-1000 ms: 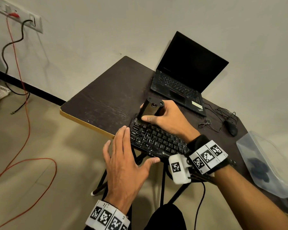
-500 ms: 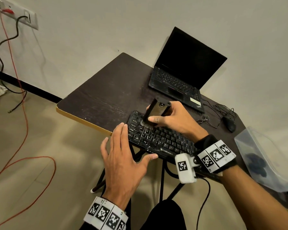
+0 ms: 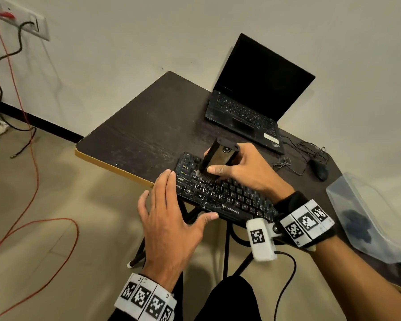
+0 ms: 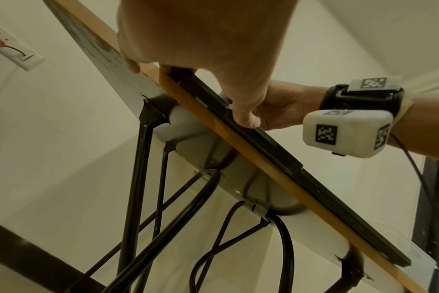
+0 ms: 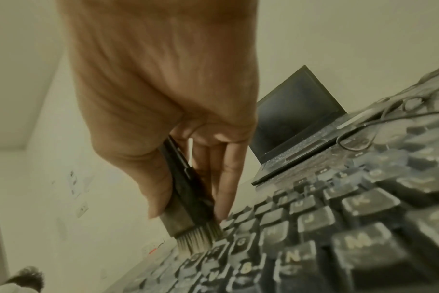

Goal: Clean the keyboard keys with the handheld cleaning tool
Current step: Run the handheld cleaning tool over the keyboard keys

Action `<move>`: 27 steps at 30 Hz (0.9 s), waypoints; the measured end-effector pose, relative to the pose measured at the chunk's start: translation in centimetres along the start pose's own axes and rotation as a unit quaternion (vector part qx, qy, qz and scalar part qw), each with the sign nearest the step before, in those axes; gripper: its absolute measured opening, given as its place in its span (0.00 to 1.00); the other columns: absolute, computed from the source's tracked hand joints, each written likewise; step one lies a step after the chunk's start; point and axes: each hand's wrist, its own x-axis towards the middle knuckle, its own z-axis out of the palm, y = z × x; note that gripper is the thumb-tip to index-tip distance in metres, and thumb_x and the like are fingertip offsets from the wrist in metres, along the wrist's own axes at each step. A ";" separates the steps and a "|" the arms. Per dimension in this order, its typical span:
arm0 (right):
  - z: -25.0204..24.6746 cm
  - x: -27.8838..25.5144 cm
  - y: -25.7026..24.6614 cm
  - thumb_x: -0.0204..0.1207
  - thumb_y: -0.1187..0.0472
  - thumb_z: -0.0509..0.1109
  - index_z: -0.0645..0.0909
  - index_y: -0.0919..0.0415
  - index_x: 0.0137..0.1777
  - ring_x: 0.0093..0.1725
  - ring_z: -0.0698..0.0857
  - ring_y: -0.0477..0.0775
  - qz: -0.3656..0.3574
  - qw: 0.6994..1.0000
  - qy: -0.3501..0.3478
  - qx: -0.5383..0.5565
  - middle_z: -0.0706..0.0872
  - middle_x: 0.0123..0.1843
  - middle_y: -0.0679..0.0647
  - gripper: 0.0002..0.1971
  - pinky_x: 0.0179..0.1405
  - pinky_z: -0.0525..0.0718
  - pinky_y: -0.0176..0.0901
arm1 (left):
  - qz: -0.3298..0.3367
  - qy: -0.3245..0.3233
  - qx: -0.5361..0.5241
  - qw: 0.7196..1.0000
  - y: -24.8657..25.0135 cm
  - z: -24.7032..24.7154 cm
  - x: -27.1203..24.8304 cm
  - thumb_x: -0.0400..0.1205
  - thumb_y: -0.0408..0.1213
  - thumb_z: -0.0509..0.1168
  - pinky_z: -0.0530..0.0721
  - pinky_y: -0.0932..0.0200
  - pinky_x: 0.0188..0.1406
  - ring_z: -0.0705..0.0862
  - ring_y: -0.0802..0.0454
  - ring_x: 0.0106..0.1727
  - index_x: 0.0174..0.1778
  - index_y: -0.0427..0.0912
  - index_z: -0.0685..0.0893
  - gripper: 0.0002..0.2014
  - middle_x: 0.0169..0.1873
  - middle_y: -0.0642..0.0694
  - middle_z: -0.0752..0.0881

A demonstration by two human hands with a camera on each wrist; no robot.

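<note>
A black keyboard (image 3: 227, 195) lies along the near edge of the dark table (image 3: 139, 140). My right hand (image 3: 243, 169) grips a black cleaning brush (image 3: 218, 157), thumb on its near face and fingers behind; the pale bristles (image 5: 197, 240) press on keys in the left half of the keyboard (image 5: 313, 228). My left hand (image 3: 169, 218) lies flat with straight fingers against the keyboard's left front corner, and its thumb (image 4: 246, 117) rests on the front edge of the keyboard (image 4: 276, 150).
An open black laptop (image 3: 252, 107) stands at the back of the table. A black mouse (image 3: 320, 170) with loose cable lies to its right, beside a clear plastic box (image 3: 366, 216). Red and black cables (image 3: 30, 158) trail on the floor at left. Black table legs (image 4: 143, 178) show below.
The brush has slid rightward and toward me along the keys, from the keyboard's far-left corner to a lower row. My left hand has kept its place at the keyboard's left end.
</note>
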 end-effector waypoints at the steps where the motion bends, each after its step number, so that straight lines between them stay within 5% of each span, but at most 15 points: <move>1: 0.0 0.0 0.1 0.77 0.63 0.85 0.91 0.61 0.61 0.54 0.96 0.63 -0.007 1.000 0.017 -0.013 0.97 0.54 0.55 0.14 0.58 0.93 0.67 | 0.000 -0.001 0.000 1.000 0.0 0.0 0.0 0.71 0.83 0.63 0.64 0.34 0.87 0.72 0.46 0.85 0.87 0.36 0.68 0.60 0.87 0.45 0.70; 5: 0.0 -0.4 -0.1 0.76 0.63 0.85 0.92 0.58 0.62 0.57 0.95 0.47 -0.037 0.998 -0.023 -0.035 0.97 0.55 0.48 0.15 0.67 0.90 0.50 | 0.002 -0.003 -0.001 1.000 -0.1 0.1 0.0 0.72 0.83 0.62 0.64 0.34 0.87 0.70 0.47 0.86 0.88 0.37 0.68 0.60 0.87 0.45 0.70; 8: -0.2 -0.9 -0.5 0.77 0.66 0.84 0.91 0.59 0.62 0.57 0.95 0.47 -0.048 0.997 -0.059 -0.018 0.97 0.55 0.49 0.15 0.64 0.90 0.41 | 0.000 -0.006 0.000 1.000 0.0 0.0 0.0 0.71 0.83 0.60 0.65 0.33 0.86 0.70 0.47 0.85 0.88 0.37 0.68 0.60 0.87 0.45 0.70; 13: 0.1 -0.3 0.4 0.76 0.60 0.86 0.91 0.56 0.61 0.57 0.95 0.52 -0.047 0.999 0.007 -0.024 0.97 0.54 0.49 0.14 0.68 0.90 0.63 | 0.000 -0.006 -0.002 1.000 0.0 0.0 0.0 0.71 0.83 0.60 0.66 0.32 0.85 0.71 0.46 0.85 0.87 0.36 0.69 0.60 0.86 0.44 0.71; 17: 0.5 -0.8 -0.1 0.77 0.67 0.84 0.91 0.60 0.63 0.59 0.95 0.51 -0.048 0.998 -0.046 0.009 0.97 0.56 0.52 0.16 0.66 0.91 0.50 | 0.001 -0.006 0.006 1.000 0.0 -0.1 0.0 0.72 0.83 0.60 0.66 0.32 0.86 0.70 0.46 0.86 0.88 0.37 0.68 0.60 0.87 0.45 0.70; 21: -0.1 -0.1 0.9 0.77 0.62 0.85 0.91 0.58 0.61 0.55 0.96 0.53 -0.024 0.999 0.038 -0.006 0.97 0.53 0.52 0.14 0.64 0.91 0.64 | 0.003 -0.006 0.006 1.000 0.0 -0.1 0.0 0.71 0.82 0.61 0.67 0.32 0.85 0.71 0.46 0.86 0.87 0.35 0.69 0.60 0.86 0.44 0.71; 25: -0.2 -1.0 0.7 0.76 0.64 0.85 0.91 0.59 0.64 0.58 0.95 0.50 -0.032 0.999 -0.019 -0.001 0.97 0.55 0.50 0.16 0.66 0.91 0.52 | 0.001 -0.004 0.005 1.000 0.0 0.0 0.0 0.71 0.83 0.60 0.66 0.32 0.85 0.70 0.46 0.86 0.88 0.36 0.68 0.60 0.87 0.45 0.70; 27: -0.5 -1.0 1.1 0.77 0.64 0.85 0.91 0.58 0.63 0.57 0.96 0.51 -0.017 1.000 -0.006 0.003 0.97 0.55 0.50 0.16 0.66 0.91 0.55 | 0.002 -0.004 0.004 1.000 0.0 0.0 0.1 0.71 0.82 0.61 0.67 0.32 0.85 0.70 0.46 0.85 0.87 0.36 0.68 0.60 0.86 0.44 0.71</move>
